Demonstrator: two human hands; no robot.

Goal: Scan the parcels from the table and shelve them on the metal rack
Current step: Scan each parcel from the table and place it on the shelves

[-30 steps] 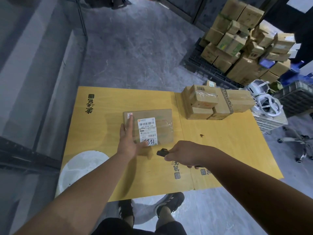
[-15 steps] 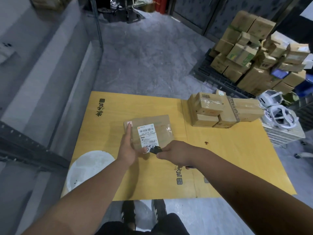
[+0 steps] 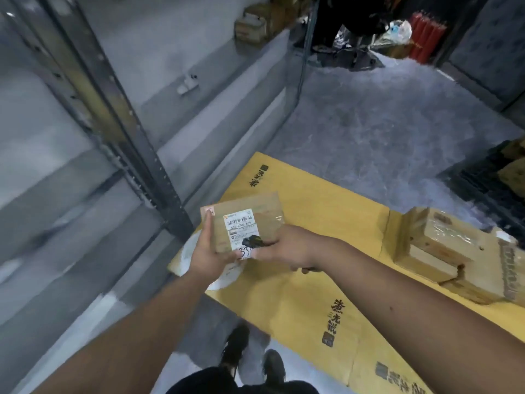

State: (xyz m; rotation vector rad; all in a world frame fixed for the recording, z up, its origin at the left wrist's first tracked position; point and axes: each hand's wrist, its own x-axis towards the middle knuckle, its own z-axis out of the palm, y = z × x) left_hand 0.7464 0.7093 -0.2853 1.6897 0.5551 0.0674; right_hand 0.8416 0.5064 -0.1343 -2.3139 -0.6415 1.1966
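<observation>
Holding the flat parcel [image 3: 250,223] up over the table's [image 3: 318,280] near-left corner, left hand [image 3: 208,250] grips its left edge, index finger along the side. Right hand [image 3: 287,247] is curled round a small black scanner [image 3: 252,240] at the label. More taped parcels [image 3: 451,251] sit right, metal rack [image 3: 113,115] left.

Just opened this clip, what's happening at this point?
A person is working through parcels at a yellow table. The left hand holds a flat brown parcel from beneath, its white shipping label facing up. The right hand grips a small black scanner at the label's lower edge. More taped parcels sit stacked on the table to the right. The metal rack stands to the left; this parcel isn't shelved yet.
</observation>
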